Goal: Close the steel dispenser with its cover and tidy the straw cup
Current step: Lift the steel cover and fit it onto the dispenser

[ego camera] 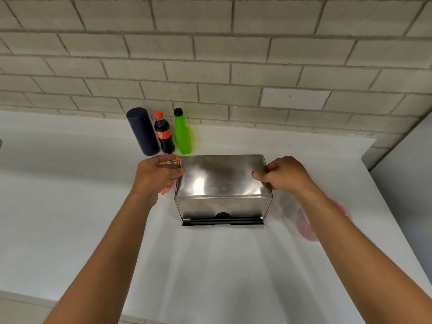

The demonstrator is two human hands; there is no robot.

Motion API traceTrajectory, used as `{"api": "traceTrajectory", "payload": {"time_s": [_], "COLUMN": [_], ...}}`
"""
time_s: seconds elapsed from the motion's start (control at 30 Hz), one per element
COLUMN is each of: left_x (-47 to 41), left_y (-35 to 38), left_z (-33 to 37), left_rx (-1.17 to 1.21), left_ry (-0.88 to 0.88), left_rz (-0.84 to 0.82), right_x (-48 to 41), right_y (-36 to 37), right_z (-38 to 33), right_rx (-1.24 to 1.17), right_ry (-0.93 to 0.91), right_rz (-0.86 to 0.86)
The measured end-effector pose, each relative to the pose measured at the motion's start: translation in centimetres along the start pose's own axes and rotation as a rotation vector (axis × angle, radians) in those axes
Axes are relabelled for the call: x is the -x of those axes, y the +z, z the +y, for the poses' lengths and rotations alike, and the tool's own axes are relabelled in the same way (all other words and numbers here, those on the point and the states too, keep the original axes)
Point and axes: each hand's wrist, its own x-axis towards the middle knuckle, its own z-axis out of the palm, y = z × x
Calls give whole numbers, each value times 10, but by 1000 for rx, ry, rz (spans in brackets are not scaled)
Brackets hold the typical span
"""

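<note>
Two hands (157, 175) (286, 175) on one cover (222, 176)

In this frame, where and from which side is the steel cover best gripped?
Grip the steel cover at its two short ends, one hand per side, coming in from left and right. It is wide, smooth and box-shaped with no handle visible on top, so opposed pressure on the end walls seems surest. The left hand and right hand already hold it so.
</note>
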Motion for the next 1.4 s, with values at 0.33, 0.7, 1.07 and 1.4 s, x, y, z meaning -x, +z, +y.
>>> {"api": "traceTrajectory", "payload": {"time_s": [0.33, 0.7, 1.07, 1.4], "left_x": [0, -5, -5, 0], "left_y": [3, 5, 6, 5], "left_z": [1, 0, -1, -6], "left_rx": [-85, -154, -178, -86], "left_ry": [21, 25, 20, 25], "left_rz": [28, 57, 57, 16], "right_x": [1, 0, 1, 7], "right_y": [-1, -1, 0, 3], "right_z": [-5, -6, -7, -6], "right_rx": [74, 95, 116, 121], "right_ry": [-2, 19, 43, 53], "right_rz": [-7, -8, 0, 17]}}
